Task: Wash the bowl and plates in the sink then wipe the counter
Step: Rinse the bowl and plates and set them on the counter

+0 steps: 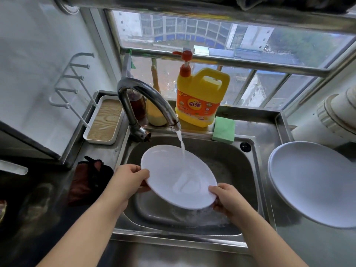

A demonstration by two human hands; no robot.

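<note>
Round white plate (173, 174) held tilted over the stainless steel sink basin (227, 166), centre frame, the water stream (181, 143) from the curved chrome faucet (146, 97) landing on its face and sheeting toward the low edge at 5 o'clock.

Risks, judged from this: wet glossy plate with only edge grips, so it could slip and knock the basin wall. The steep tilt plus a hard stream could throw splash over the sink's front rim onto the steel counter (300, 243). The white plates stacked on the counter (308, 182) at 3 o'clock overhang toward the sink; a right elbow swing might bump them.

Left hand (129, 180) grasps the plate rim at 9 o'clock, thumb on top, fingers curled under and mostly hidden. Right hand (225, 199) pinches the rim at 4 o'clock, thumb over the edge, fingers tucked beneath. Both are clamped on, neither slack.

Yellow dish-soap jug with red pump (202, 97) sits at 12 o'clock on the sill ledge, green sponge (224, 130) just beside it at 1 o'clock, untouched. Dark red cloth (86, 182) lies on the counter at 9 o'clock, near the left wrist. No bowl visible that I can tell. Counter wipe not yet begun.
</note>
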